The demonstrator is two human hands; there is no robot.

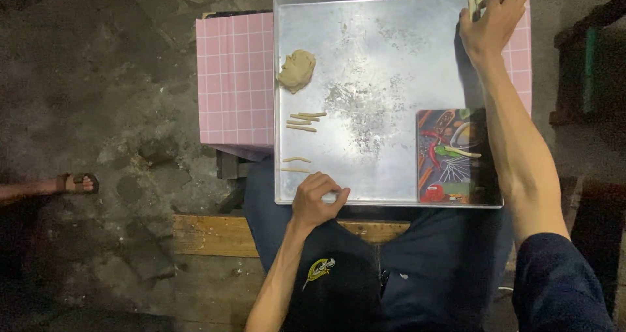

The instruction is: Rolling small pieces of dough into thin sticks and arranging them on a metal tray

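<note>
Gripped at two opposite corners: a wide, shallow metal tray [385, 58], dull silver and smeared with floury residue, resting partly on a pink gridded box [235, 77] and partly over the knees of a seated person in dark trousers. Left hand [317, 200] curled over the near rim, fingers closed on the edge; right hand [490, 20] clamped on the far right corner, pinching a pale scrap of dough there too. On the tray, near its left edge, a soft tan lump of dough [297, 70], irregular and matte, with thin rolled dough sticks [303, 120] just below and two more [297, 164] nearer the left hand. At the near right corner, a small rectangular cutting board [453, 156] printed with vegetables, one pale stick lying across it. Risk, judged from the uneven support: any tilt or jerk likely to send the sticks rolling on the smooth metal, the board sliding, fragile strands snapping or dropping to the rough stone floor [98, 110]. Off to the left, another person's sandalled foot [77, 183].
</note>
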